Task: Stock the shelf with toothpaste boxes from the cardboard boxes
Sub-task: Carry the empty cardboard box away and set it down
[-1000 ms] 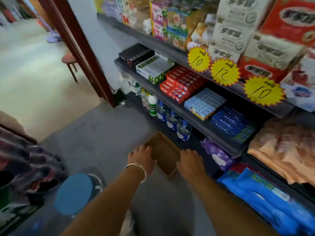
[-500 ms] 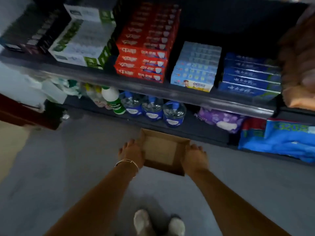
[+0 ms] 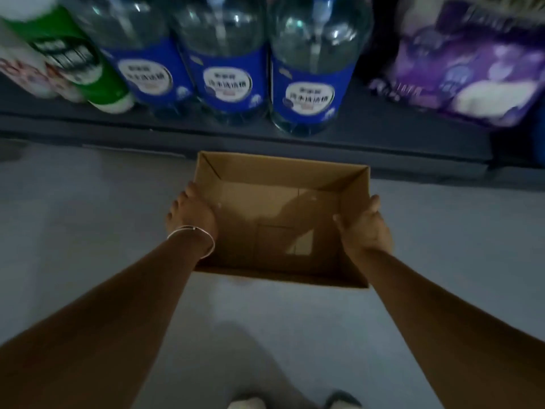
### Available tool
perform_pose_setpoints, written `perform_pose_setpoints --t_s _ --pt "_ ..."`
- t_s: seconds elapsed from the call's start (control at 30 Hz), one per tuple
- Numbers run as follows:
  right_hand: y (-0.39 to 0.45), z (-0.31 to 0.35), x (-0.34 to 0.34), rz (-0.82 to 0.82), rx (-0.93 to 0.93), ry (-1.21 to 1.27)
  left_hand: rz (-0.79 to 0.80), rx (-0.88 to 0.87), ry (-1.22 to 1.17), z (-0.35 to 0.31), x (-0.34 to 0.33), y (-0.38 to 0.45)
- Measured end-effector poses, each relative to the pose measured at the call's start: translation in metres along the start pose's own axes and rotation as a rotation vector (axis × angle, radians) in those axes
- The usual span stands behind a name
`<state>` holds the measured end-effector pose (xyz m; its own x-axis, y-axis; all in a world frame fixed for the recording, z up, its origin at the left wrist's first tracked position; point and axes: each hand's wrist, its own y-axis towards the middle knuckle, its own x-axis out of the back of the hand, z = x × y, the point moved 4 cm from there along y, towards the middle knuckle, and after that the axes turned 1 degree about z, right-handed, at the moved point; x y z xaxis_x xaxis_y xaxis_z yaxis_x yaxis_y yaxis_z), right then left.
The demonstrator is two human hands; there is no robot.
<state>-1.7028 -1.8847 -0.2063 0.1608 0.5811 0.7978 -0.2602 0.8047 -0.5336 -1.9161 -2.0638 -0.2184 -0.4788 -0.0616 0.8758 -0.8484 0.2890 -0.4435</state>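
Holding the empty cardboard box on the floor before the shelf, our left hand and right hand clasp its side walls. No toothpaste shows here, so we judge this box emptied.

The scene is dim, with a cool bluish cast. The pale grey floor is the brightest area. Inside the open brown cardboard box, soft shadows fall across the bottom. Small glints sit on the clear blue-labelled bottles along the top. The green-and-white bottle at upper left is smeared by blur, and the purple package at upper right is soft. Edges bow outward from wide-angle distortion.
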Motion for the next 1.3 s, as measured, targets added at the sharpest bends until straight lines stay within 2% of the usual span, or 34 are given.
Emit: perform_pose_setpoints --t_s 0.13,0.3,0.43,0.6,0.83,0.97,1.07,1.3 --pt "0.020 -0.015 -0.021 -0.087 -0.112 0.128 -0.054 0.094 -0.200 0.010 -0.016 0.018" --pt "0.016 -0.022 -0.014 -0.138 -0.143 0.185 -0.116 0.092 -0.133 0.000 0.003 0.003" --pt "-0.015 -0.035 0.030 -0.151 -0.171 0.220 -0.103 0.064 -0.141 -0.026 0.037 -0.034" --pt "-0.076 -0.063 0.128 -0.174 -0.231 0.252 -0.059 -0.032 -0.191 -0.079 0.100 -0.101" --pt "-0.179 -0.120 0.310 -0.247 -0.360 0.356 0.063 -0.091 -0.299 -0.202 0.211 -0.238" --pt "-0.239 -0.178 0.410 -0.322 -0.463 0.419 0.045 -0.260 -0.202 -0.290 0.265 -0.334" --pt "-0.266 -0.232 0.474 -0.381 -0.517 0.489 0.009 -0.437 -0.100 -0.362 0.281 -0.399" --pt "-0.312 -0.400 0.604 -0.448 -0.649 0.621 0.034 -0.609 0.021 -0.533 0.261 -0.562"
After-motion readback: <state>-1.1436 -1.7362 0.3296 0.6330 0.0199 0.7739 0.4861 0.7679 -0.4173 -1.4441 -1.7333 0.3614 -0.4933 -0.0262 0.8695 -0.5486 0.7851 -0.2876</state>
